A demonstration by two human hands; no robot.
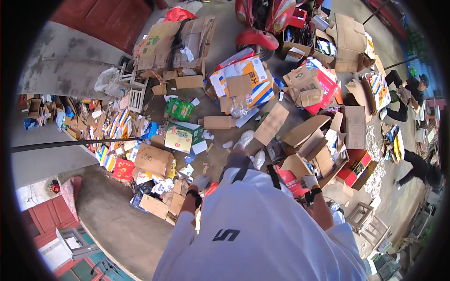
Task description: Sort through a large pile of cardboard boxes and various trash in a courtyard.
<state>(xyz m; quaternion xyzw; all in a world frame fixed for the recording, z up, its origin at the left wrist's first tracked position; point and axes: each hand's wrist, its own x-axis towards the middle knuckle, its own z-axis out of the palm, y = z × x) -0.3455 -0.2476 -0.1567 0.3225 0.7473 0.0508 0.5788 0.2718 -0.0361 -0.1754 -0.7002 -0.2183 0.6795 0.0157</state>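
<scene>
Gloved in pale fabric, my left hand (201, 182) is low on the left side of my body, near loose cardboard and a bit of red material. My right hand (310, 182), also gloved, is on the right beside an open cardboard box (299, 168) filled with scraps and a red printed sheet (293, 181). Whether either hand grips anything is too small to tell. In front of my feet lie a brown cardboard flap (271, 123), a green and white printed carton (183, 137) and a flattened orange and white box (246, 80).
A bundled cardboard stack (158, 45) and a red motor vehicle (258, 38) stand at the top. Heaped cardboard (151, 158) lies left, near a small white chair (136, 95). A wooden stool (361, 216) is lower right. Two people in dark clothes are at the far right.
</scene>
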